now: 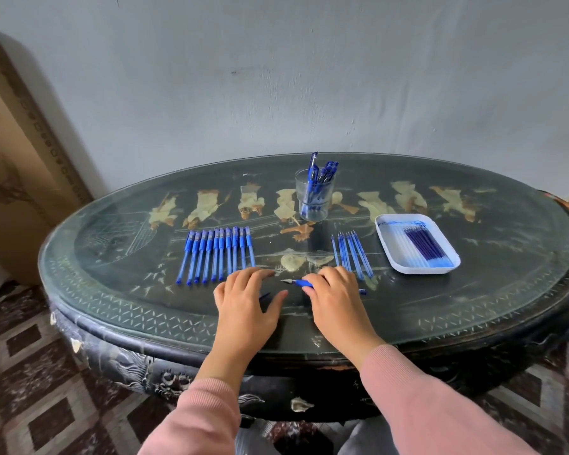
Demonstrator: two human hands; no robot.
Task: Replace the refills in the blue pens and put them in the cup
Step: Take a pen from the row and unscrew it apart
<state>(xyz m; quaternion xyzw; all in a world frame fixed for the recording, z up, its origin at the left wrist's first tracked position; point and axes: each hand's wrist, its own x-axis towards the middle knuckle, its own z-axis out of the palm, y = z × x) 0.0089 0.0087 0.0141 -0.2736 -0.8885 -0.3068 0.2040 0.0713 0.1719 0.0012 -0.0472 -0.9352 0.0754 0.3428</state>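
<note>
A blue pen (299, 283) lies crosswise on the table near the front, its metal tip pointing left. My right hand (334, 297) covers its middle, fingers curled over the barrel; the pen's rear end pokes out on the right. My left hand (245, 302) rests flat on the table just left of it, fingers spread, with a small blue piece (264, 295) showing under the palm. A row of several capped blue pens (216, 254) lies to the left. Several loose refills (352, 254) lie to the right. A clear cup (313, 200) with several blue pens stands behind.
A white tray (383, 236) holding dark-blue and pale refills sits at the right. The oval dark table (128, 310) has a glass top and stands against a grey wall. A cardboard box (17, 178) leans at the left. Patterned floor lies below.
</note>
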